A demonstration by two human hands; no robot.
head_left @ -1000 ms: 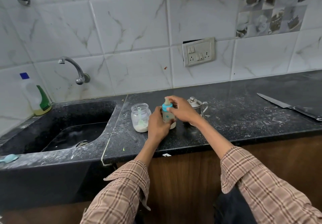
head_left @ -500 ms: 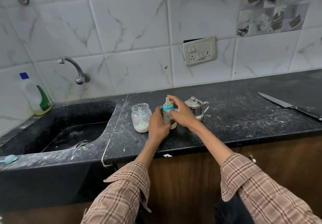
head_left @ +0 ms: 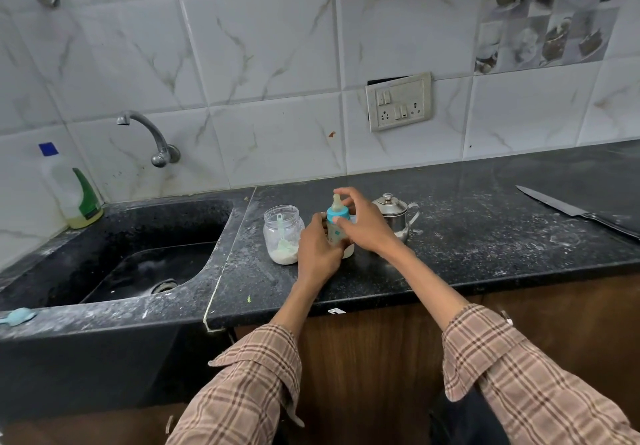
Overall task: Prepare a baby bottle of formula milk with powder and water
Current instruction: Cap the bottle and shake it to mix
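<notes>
A small baby bottle (head_left: pixel 336 228) with a blue collar and a pale teat stands upright on the black counter (head_left: pixel 450 254). My left hand (head_left: pixel 317 252) grips its body from the near left. My right hand (head_left: pixel 363 224) reaches over from the right, its thumb and fingers curled round the blue collar. Just left of the bottle stands an open clear jar (head_left: pixel 283 233) with white powder at the bottom and a pale green scoop inside. Behind my right hand sits a small steel pot (head_left: pixel 396 214) with a lid and a handle.
A black sink (head_left: pixel 138 257) with a wall tap (head_left: pixel 152 136) lies to the left, a dish soap bottle (head_left: pixel 74 191) at its back corner. A long knife (head_left: pixel 575 210) lies at the counter's far right. A white lid (head_left: pixel 348 250) peeks out behind the bottle. Powder dusts the counter.
My right hand has shifted slightly round the bottle's blue collar, fingers more spread at the top. The bottle and my left hand stay in place.
</notes>
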